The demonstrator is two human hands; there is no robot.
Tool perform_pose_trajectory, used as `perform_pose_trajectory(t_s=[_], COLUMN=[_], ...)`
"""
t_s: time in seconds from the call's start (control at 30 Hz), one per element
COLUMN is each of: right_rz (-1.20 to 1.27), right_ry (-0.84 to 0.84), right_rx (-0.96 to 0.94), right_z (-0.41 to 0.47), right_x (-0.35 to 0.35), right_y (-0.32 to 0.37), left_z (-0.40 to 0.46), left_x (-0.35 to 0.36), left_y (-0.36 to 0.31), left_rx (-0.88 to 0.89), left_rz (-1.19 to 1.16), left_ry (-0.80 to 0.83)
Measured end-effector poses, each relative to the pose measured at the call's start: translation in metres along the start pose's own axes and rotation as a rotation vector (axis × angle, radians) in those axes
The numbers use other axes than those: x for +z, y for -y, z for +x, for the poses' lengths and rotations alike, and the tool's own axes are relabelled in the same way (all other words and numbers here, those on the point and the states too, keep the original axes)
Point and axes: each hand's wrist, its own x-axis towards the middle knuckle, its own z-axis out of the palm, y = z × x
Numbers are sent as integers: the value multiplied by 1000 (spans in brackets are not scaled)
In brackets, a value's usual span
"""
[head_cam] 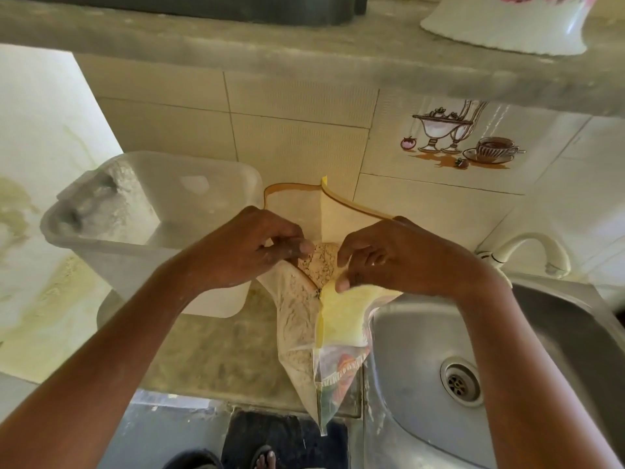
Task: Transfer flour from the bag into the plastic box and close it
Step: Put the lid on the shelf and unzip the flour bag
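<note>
opening the flour bag
my left hand (250, 247) and right hand (389, 258) pinch the bag (304, 306) mouth; a sudden tear could spill flour beside the plastic box (209, 198).

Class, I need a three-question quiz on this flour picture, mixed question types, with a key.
1. True or false: the box has its lid on.
2. What lies right of the bag? A) a stove B) a sink C) a fridge
3. Fill in: the left hand and right hand both pinch the ___ mouth.

Key: 1 false; 2 B; 3 bag's.
</note>
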Motion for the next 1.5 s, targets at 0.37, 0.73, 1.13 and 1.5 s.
perform_pose_trajectory(t_s=[0.37, 0.73, 1.13, 1.5], right_rz=[-659, -475, -294, -279], right_ry=[-278, -427, -400, -373], right_rx=[300, 287, 11, -34], right_z=[36, 36, 31, 61], right_x=[-2, -8, 7, 30], right_y=[-23, -41, 7, 42], left_z=[76, 79, -46, -91], left_x=[-2, -19, -48, -42], left_y=[37, 62, 85, 88], left_rx=[-117, -105, -325, -116], left_rz=[662, 240, 233, 566], left_ry=[-222, -306, -343, -465])
